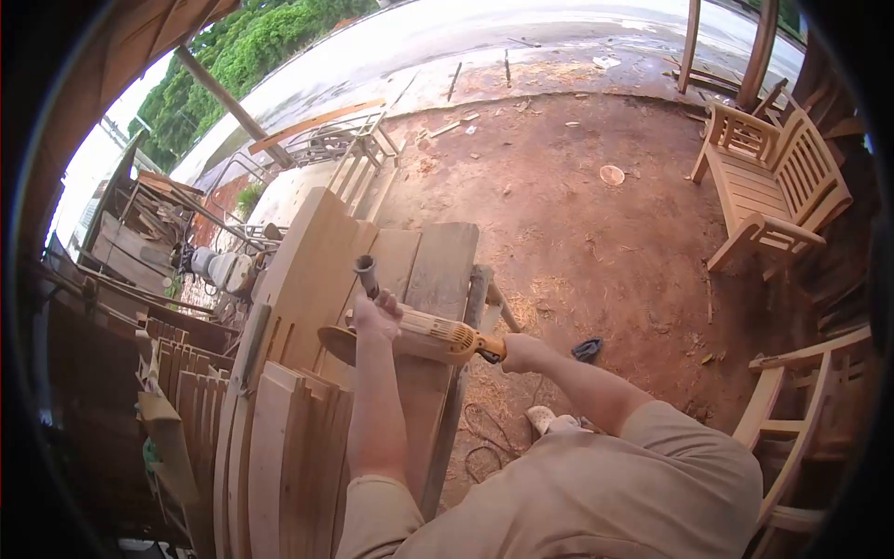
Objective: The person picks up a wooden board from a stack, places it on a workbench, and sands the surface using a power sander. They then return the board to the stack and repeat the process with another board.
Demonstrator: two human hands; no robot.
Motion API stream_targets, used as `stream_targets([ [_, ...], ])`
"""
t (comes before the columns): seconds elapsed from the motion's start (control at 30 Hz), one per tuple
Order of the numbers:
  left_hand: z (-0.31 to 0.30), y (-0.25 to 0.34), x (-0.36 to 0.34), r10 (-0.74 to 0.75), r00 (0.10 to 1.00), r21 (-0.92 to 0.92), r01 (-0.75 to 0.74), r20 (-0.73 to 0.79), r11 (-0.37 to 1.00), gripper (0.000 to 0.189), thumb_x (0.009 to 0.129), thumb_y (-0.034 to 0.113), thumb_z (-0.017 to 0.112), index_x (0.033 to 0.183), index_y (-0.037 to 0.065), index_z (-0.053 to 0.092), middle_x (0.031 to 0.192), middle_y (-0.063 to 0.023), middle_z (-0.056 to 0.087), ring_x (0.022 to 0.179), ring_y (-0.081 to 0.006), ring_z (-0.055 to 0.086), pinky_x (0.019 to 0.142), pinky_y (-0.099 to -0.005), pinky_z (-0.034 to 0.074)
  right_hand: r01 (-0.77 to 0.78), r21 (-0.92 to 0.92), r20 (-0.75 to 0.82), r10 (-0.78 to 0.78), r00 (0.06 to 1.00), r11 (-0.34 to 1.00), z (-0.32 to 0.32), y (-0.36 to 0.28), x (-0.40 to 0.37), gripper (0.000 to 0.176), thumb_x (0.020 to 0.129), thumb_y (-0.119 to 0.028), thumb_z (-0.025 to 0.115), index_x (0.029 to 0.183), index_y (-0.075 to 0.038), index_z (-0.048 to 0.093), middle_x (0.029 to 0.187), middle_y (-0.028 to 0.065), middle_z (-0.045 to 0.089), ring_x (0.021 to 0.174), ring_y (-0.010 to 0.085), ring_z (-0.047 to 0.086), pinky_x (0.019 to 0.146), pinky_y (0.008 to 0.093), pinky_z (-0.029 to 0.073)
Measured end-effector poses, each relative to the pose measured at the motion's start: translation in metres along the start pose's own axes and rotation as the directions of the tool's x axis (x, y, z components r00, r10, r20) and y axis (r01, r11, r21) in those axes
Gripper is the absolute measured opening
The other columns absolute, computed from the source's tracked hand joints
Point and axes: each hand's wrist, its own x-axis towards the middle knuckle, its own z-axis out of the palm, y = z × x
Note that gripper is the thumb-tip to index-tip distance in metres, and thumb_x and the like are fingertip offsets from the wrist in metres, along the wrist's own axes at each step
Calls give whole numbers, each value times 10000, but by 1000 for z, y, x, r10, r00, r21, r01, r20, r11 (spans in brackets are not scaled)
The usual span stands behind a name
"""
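Note:
A yellow angle grinder (pixel 438 334) lies across the workbench (pixel 438 270) in front of me, its round disc (pixel 336 345) at the left end, over the boards. My left hand (pixel 377 317) is closed around the base of the dark side handle (pixel 367 276), whose hollow end points up. At the other end, my right hand (pixel 523 354) wraps the rear handle. Beneath and beside the disc are pale wooden boards (pixel 312 252), the wide one slotted near its lower end. More curved wooden pieces (pixel 279 419) stand together at the near left of the bench.
A slatted wooden bench (pixel 754 182) stands at the right, with an unfinished chair frame (pixel 792 419) nearer me. Slatted wooden parts (pixel 191 401) lean at the left. A cable (pixel 489 443) and a dark object (pixel 587 349) lie on the dirt floor (pixel 596 233) among shavings.

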Motion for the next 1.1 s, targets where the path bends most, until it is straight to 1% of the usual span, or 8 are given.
stream_targets([
  [0.17,-87,-58,-50,391,859,402,-503,332,765,495,1098,419,432,962,21,693,814,-84,697,795,-204,688,730,-356,532,-152,128,277,112,954,980,-36,2,34,232,739,-156,798,815,-27,620,661,90,587,487,209,558,412,387,429],
  [0.23,-152,-82,-64,592,605,683,-720,533,121,489,1098,383,443,1016,-37,679,968,-175,723,939,-301,700,845,-406,545,-268,257,418,143,897,928,-45,1,36,263,755,-137,793,754,-55,543,620,66,523,429,180,464,377,355,344],
  [0.53,-504,-166,-217,706,588,910,145,-395,388,492,1068,360,488,1183,-80,674,1519,-268,476,1411,-399,448,1167,-438,367,-530,502,595,173,785,684,-28,0,36,254,839,-158,682,1059,-132,557,714,-14,489,509,133,439,431,327,343],
  [0.73,-558,-179,-230,735,614,957,163,-289,240,520,980,428,579,1057,-66,721,1518,-190,505,1403,-370,455,1166,-429,369,-100,-17,28,100,995,995,-14,-4,57,372,779,-132,743,1092,-12,582,812,121,637,604,228,608,543,425,499],
  [0.83,-499,-146,-250,577,672,886,363,-464,290,479,944,403,568,1107,-13,744,1490,-169,519,1438,-363,401,1153,-458,381,100,-320,-494,-255,831,942,22,-31,35,599,811,-226,772,1295,54,556,1201,238,635,1080,338,670,916,432,533],
  [0.97,-489,-182,-268,668,590,891,279,-453,358,487,927,427,631,1004,-44,725,1473,-172,512,1416,-381,415,1146,-489,381,367,-149,-525,-388,758,918,99,-94,-3,701,863,-303,747,1389,77,483,1351,257,565,1239,404,589,1030,467,481],
  [1.07,-503,-231,-285,897,136,906,121,-421,406,416,890,301,708,956,-109,680,1430,-245,510,1334,-416,479,1129,-506,385,121,-250,-462,-229,857,961,145,-70,33,542,958,-296,664,1360,39,521,1314,204,600,1189,352,628,962,436,545],
  [1.1,-508,-245,-306,864,-50,845,188,-500,500,409,879,274,725,960,-123,668,1411,-276,511,1293,-423,509,1111,-505,401,123,276,-207,-66,976,953,150,-63,36,463,986,-298,635,1327,5,553,1282,166,620,1139,298,648,920,406,557],
])
